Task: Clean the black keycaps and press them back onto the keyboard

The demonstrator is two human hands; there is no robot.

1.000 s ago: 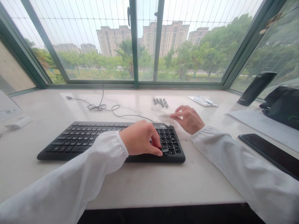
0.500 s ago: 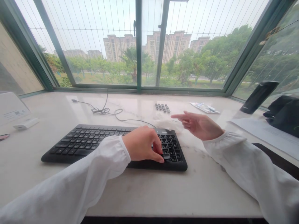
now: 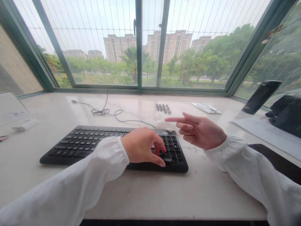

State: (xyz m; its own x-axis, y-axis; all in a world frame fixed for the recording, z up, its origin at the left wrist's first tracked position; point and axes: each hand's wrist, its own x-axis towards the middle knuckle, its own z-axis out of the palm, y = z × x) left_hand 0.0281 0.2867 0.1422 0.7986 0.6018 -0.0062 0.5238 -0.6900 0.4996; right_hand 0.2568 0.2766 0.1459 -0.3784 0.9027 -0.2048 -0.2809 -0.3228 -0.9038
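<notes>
L hand [image 3: 142, 146] is reaching over the right part of the keyboard [image 3: 89, 138], which is lying on the pale surface [image 3: 188, 194] w/ its cable [image 3: 101, 111] trailing off the far side. Its grip, i.e. thumb & forefinger, is curving round a wide key [image 3: 167, 158] at the near left of the number pad [image 3: 172, 147]; can't tell if it's pinching or only touching. R hand [image 3: 201, 131] is holding nothing: grip slack, forefinger pointing left, other fingers curling. Loose keys [image 3: 163, 108] are sitting in rows on the far side, apart from both hands.

Not clear if the wide key is going on or coming off; either way, best to be keeping it level & using even force at both ends, b/c a long key is likely to be tilting otherwise. R hand could be steadying the keyboard meanwhile.

Hidden: L hand & sleeve are covering the keyboard's middle; R sleeve is masking part of the phone [image 3: 272, 158], which is running out of view at right. Key lettering is staying unreadable, too small/blurred.
</notes>
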